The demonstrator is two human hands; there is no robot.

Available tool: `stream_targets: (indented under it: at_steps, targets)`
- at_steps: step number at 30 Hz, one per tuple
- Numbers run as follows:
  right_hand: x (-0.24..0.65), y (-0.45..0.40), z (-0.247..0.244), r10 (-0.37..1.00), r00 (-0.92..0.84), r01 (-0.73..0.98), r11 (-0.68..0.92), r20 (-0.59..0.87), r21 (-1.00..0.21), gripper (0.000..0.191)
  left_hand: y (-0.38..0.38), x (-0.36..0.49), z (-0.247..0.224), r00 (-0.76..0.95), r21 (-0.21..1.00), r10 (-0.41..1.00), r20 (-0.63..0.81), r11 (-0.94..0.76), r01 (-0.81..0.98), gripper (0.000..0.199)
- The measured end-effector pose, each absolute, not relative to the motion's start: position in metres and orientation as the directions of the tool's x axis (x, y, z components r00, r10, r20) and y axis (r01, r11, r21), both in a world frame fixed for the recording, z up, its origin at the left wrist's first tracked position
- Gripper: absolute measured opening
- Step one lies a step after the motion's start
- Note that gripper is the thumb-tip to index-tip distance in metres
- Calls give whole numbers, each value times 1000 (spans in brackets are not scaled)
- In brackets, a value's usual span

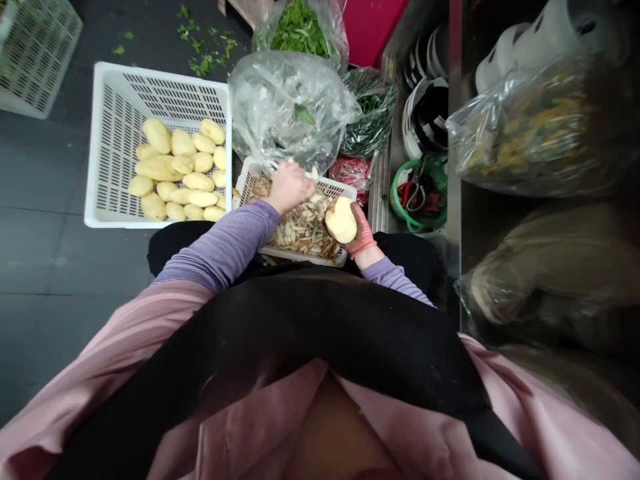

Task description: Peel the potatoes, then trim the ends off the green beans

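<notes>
My right hand (364, 230), in a pink glove, is closed around a peeled, pale yellow potato (342, 221). My left hand (291, 187) is bare and curled in a fist, left of the potato and apart from it. A little of something thin shows by its fingers, but its kind is hidden. Under both hands is a small white basket (280, 253) holding a heap of potato peelings (303, 223). To the left, a larger white slotted basket (111, 143) contains several peeled potatoes (160, 168).
Clear plastic bags (295, 100) of greens stand beyond the small basket. At right, a green basket (414, 225) holds red-handled scissors (411, 193). A metal shelf edge (454, 200) runs along the right, with a bagged yellowish item (540, 137). Leaf scraps (203, 63) lie on the floor.
</notes>
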State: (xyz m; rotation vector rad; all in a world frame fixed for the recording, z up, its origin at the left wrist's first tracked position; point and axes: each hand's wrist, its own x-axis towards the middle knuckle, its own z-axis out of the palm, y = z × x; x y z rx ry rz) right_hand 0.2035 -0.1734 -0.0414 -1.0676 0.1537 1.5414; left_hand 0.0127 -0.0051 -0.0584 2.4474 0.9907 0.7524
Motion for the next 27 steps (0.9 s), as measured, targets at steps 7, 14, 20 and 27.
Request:
stream_targets:
  at_steps: [7,14,20,27]
  targets:
    - [200,-174,-28,690,132,-782,-369,-712,-502,53,15,14,-64,735,508,609,298,-753,417,55]
    - [195,-172,0,700,62,-691,-483,-711,-537,61,18,9,-55,618,566,741,262,-637,524,60]
    - [206,-183,-2,686,34,-716,-491,-727,-497,51,28,-11,-64,431,558,896,109,-413,720,55]
    - [211,-172,-6,653,146,-733,-433,-743,-525,40,0,-21,-39,473,546,877,82,-436,715,55]
